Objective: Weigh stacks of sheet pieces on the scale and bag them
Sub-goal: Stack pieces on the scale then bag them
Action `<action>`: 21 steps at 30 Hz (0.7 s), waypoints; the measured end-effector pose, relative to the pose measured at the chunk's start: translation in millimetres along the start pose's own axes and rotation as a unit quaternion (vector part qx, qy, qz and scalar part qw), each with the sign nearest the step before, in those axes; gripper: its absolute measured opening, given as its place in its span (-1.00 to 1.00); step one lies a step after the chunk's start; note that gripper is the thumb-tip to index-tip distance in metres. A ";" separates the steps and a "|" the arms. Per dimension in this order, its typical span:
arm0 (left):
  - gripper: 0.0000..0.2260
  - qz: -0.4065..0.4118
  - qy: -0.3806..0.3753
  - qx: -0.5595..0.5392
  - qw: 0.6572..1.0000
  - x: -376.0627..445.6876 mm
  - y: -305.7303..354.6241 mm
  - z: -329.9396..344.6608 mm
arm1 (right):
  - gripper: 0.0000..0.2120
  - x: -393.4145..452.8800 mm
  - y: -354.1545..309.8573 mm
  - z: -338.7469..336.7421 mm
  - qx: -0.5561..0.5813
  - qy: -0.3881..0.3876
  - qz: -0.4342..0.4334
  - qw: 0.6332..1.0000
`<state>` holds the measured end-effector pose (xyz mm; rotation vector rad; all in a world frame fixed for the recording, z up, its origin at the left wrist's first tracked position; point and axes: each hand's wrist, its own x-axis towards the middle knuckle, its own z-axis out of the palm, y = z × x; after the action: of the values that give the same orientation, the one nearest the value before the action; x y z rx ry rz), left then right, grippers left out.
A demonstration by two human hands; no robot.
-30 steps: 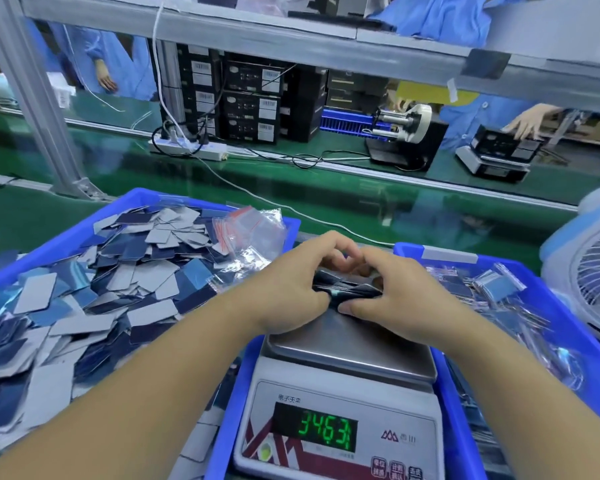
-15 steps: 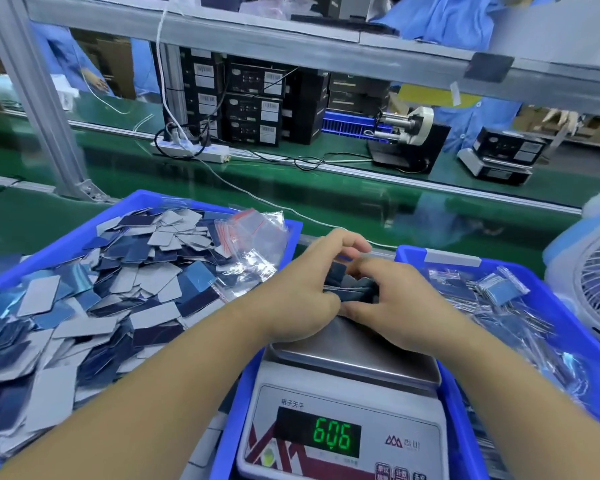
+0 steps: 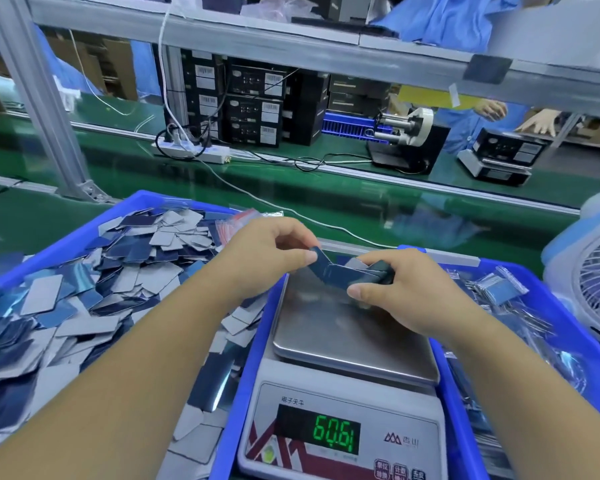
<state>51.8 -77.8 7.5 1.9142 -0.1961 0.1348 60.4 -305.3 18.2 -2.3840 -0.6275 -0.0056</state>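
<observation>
i read this as the weighing step, judged from the scale [image 3: 343,403] whose green display shows 60.61 while the stack of sheet pieces [image 3: 347,273] sits over the far part of its steel pan. my left hand [image 3: 267,258] pinches the left end of the stack between thumb and fingers, tipping the top dark blue piece upward, and my right hand [image 3: 406,289] grips the right end with fingers curled round it. so both hands hold the stack, one at each end, with the pile between them; i cannot tell whether its underside rests fully on the pan or is partly lifted. the next move, as i judge it, calls for squaring the pieces, letting go for a true reading, adding or removing pieces if it is off, then carrying the stack to a bag. the blue bin of loose pieces [image 3: 84,306] lies just left of the scale, under my left forearm, and the blue bin of bagged pieces [image 3: 499,289] lies just to its right. a few empty bags [image 3: 243,220] lie at the far edge of the left bin, near my left hand.
</observation>
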 end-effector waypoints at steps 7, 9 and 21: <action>-0.83 -0.012 0.020 -0.152 0.988 0.3 -0.6 -9.1 | -0.73 0.7 16.6 -3.4 -0.028 0.027 0.074 0.997; -0.82 0.005 -0.025 -0.062 0.998 -2.8 -0.2 1.2 | -0.75 0.7 15.0 -2.4 -0.020 0.026 0.068 0.997; -0.77 0.019 -0.069 0.140 0.987 -5.3 -6.5 18.2 | -0.72 -3.8 -1.1 2.2 0.021 -0.029 -0.004 0.999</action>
<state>47.8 -92.3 -5.7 2.2030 -0.3221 0.0571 56.2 -304.9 16.5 -2.3472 -0.6578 0.0723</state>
